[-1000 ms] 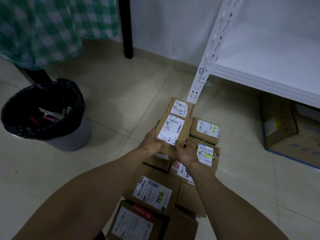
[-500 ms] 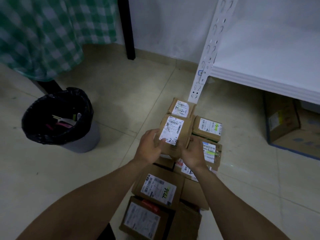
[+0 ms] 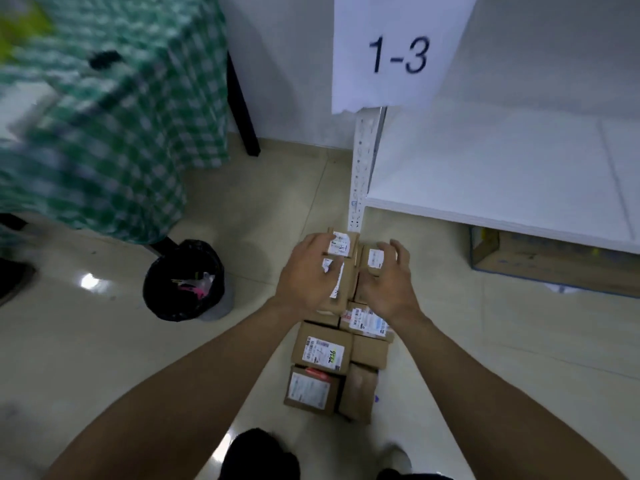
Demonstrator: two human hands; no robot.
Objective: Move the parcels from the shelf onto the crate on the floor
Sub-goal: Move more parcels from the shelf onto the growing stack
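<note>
Several brown cardboard parcels with white labels lie packed in a long pile (image 3: 322,349) on the floor by the shelf post; whatever is under them is hidden. The small parcel I was carrying (image 3: 347,282) sits on the pile's far end, its label mostly covered. My left hand (image 3: 306,277) hovers over its left side with fingers spread and relaxed. Beside its right edge is my right hand (image 3: 389,284), fingers loosely bent, holding nothing. Behind the hands lie a parcel marked 2-1 (image 3: 341,242) and another labelled parcel (image 3: 374,258). The white shelf board (image 3: 491,181) is bare.
A black-lined bin (image 3: 187,280) stands left of the pile. A table with a green checked cloth (image 3: 104,126) fills the upper left. A sheet marked 1-3 (image 3: 398,55) hangs on the shelf post (image 3: 362,168). A large cardboard box (image 3: 540,263) sits under the shelf.
Both hands have let go of the small parcel, which now rests on the pile, and have spread apart above it. The view has risen and pulled back.
</note>
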